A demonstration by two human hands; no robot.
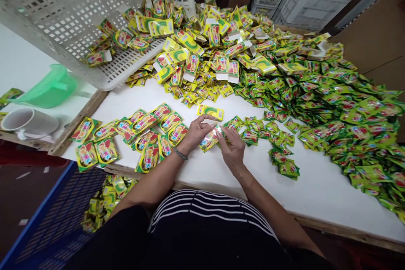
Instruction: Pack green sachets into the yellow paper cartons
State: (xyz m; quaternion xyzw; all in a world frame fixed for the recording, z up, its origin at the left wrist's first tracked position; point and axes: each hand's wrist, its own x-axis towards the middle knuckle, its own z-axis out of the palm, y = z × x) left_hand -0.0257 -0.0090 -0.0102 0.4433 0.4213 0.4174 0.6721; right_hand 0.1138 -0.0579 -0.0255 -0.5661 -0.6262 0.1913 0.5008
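Observation:
Between my two hands, just above the white table, is a small yellow-green printed carton [207, 141]. My left hand [198, 133] grips its upper left edge with thumb and fingers. On the other side, my right hand [231, 145] pinches the upper right end, and the fingers cover that end. Another yellow carton [210, 112] lies flat just beyond my hands. To the left, several filled-looking cartons [147, 157] lie face up in loose rows. Right of my hands are small green foil sachets [249, 136], scattered singly and in little clusters.
A white perforated crate [104, 76] lies tipped at the back left, cartons spilling from it. Large heaps of green sachets [316, 97] cover the right side. A green scoop [50, 88] and white mug [28, 121] stand left. Below the edge sits a blue crate [53, 202] holding cartons.

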